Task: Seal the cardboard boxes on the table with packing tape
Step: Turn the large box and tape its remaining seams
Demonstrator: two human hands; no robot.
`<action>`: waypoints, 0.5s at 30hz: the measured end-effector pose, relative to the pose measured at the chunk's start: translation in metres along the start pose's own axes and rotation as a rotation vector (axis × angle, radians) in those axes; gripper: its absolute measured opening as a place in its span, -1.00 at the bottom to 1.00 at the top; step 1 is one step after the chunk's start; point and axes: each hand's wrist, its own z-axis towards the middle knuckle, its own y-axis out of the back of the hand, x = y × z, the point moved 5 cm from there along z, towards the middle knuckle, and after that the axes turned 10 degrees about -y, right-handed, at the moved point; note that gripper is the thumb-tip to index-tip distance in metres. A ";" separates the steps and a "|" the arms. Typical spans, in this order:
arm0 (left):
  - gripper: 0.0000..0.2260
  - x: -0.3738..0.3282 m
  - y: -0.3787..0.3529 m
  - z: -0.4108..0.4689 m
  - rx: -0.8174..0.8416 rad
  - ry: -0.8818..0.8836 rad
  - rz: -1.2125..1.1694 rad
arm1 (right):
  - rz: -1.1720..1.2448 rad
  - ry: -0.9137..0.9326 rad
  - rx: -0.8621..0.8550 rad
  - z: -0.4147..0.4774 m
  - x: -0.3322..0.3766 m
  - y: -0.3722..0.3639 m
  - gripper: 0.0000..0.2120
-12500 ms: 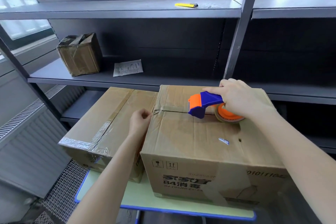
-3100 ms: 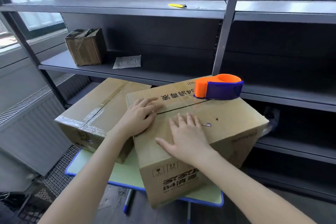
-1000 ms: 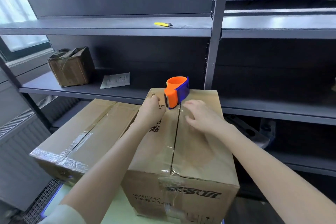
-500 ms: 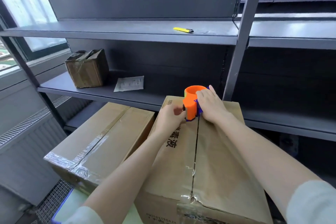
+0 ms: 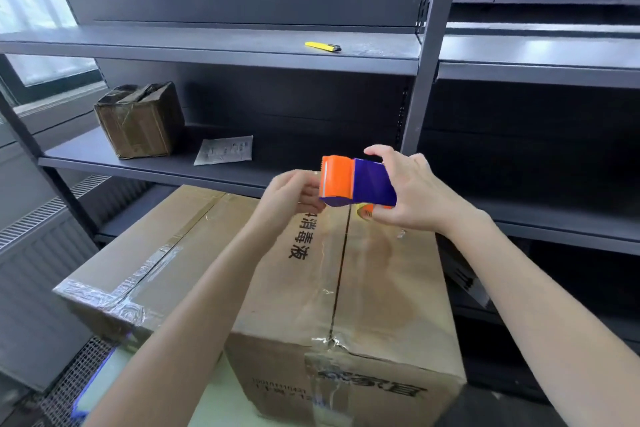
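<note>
The tape dispenser [image 5: 356,182] is held in the middle of the frame, above the far end of the big box [image 5: 381,288]. It is gripped by the right hand [image 5: 412,194], likely so the tape end can be found. The left hand [image 5: 291,198] is curled at its orange end; whether tape is pinched cannot be told. A second box [image 5: 166,253] is set just beside it on the left of the table [image 5: 214,406], so open room is left above and on the right.

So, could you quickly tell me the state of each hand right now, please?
Left hand: fingers curled at the orange end of the tape dispenser; a grip cannot be told.
Right hand: grips the tape dispenser.
</note>
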 end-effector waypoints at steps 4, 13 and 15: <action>-0.86 -0.003 -0.002 -0.021 0.042 0.165 0.111 | -0.025 -0.021 0.150 -0.024 0.007 0.008 -0.43; -0.89 0.012 -0.006 -0.057 0.105 0.293 -0.134 | -0.401 -0.032 0.035 -0.037 0.005 -0.023 -0.37; -0.90 0.011 -0.005 -0.063 0.102 0.294 -0.150 | -0.345 -0.042 -0.012 -0.040 0.008 -0.026 -0.41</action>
